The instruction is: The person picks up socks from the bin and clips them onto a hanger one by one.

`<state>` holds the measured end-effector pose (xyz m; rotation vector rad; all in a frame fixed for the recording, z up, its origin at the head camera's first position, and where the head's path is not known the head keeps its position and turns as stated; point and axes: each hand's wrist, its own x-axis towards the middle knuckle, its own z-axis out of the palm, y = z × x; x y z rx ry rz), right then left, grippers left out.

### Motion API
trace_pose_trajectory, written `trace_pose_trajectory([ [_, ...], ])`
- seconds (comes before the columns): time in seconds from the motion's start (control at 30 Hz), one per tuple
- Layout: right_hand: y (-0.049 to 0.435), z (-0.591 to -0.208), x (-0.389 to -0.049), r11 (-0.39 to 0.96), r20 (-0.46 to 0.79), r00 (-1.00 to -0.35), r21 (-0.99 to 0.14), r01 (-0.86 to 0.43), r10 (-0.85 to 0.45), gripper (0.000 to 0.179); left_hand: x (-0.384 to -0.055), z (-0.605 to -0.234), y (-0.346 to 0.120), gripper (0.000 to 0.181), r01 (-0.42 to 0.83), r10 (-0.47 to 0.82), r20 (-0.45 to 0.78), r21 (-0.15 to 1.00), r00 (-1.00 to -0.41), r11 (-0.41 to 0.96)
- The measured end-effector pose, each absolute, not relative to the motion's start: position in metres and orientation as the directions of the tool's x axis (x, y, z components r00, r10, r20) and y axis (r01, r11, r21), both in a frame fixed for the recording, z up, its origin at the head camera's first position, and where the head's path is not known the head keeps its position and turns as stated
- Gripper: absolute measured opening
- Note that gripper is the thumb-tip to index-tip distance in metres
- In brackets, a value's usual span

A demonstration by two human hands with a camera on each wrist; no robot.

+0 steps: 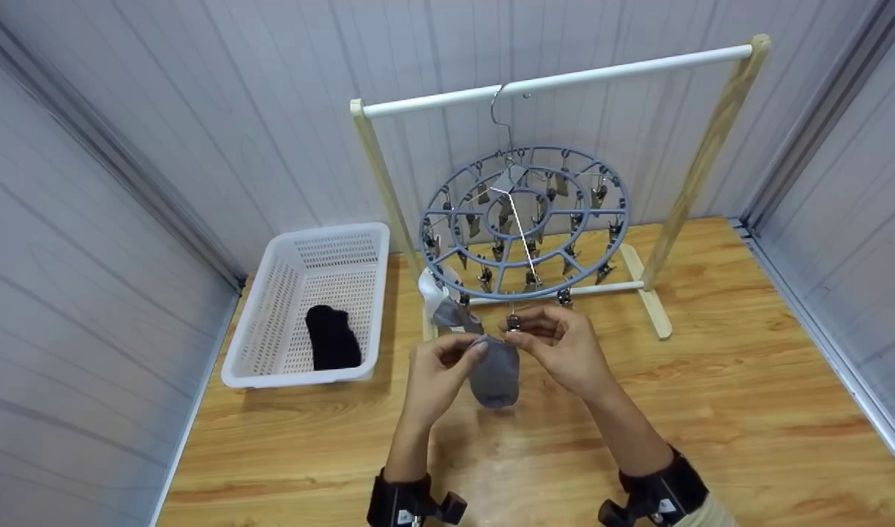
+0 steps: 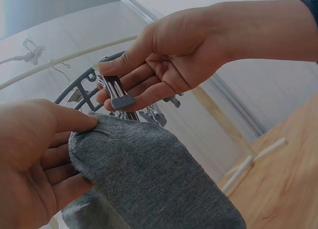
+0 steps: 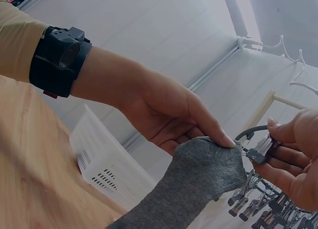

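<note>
A grey sock [image 1: 495, 373] hangs from my left hand [image 1: 437, 375], which pinches its upper edge between thumb and fingers. Beside it, my right hand [image 1: 565, 348] grips a metal clip [image 2: 117, 92] on the near rim of a round blue-grey drying hanger [image 1: 500, 291]. In the left wrist view the clip is just above the sock's edge; whether the two touch I cannot tell. Another sock, white and grey [image 1: 447, 306], hangs at the hanger's left side, partly behind my left hand.
The hanger hooks over the white bar [image 1: 564, 79] of a wooden-legged rack [image 1: 699, 168]. Several clips dangle around its rings. Left of it, a white plastic basket [image 1: 268, 322] holds a black sock [image 1: 333, 338]. Corrugated walls [image 1: 198, 110] enclose the wood-grain surface [image 1: 747, 410].
</note>
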<state>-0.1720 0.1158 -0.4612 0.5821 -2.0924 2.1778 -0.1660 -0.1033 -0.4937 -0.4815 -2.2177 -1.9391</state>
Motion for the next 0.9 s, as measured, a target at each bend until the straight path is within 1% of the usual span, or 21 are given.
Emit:
trace_pose_trajectory([
  [0.3,0.110,-0.467,-0.171,-0.165,0.384,-0.912,-0.918,-0.361,-0.141,0.017,-0.166,-0.495,-0.103,0.012,0.340,0.134,0.326,0.935,-0.936,0.101],
  [0.43,0.109,-0.470,-0.172,-0.207,0.387,-0.916,-0.910,-0.360,-0.107,0.014,-0.165,-0.494,-0.101,0.012,0.343,0.136,0.329,0.934,-0.935,0.102],
  [0.6,0.110,-0.472,-0.174,-0.253,0.378,-0.924,-0.902,-0.351,-0.065,0.014,-0.164,-0.493,-0.100,0.014,0.350,0.127,0.338,0.933,-0.933,0.087],
  [0.8,0.113,-0.473,-0.178,-0.324,0.356,-0.932,-0.891,-0.318,-0.065,0.018,-0.164,-0.491,-0.099,0.014,0.377,0.117,0.370,0.925,-0.922,0.051],
  [0.9,0.114,-0.475,-0.180,-0.354,0.372,-0.925,-0.877,-0.326,-0.070,0.017,-0.163,-0.491,-0.099,0.013,0.390,0.114,0.385,0.920,-0.916,0.025],
])
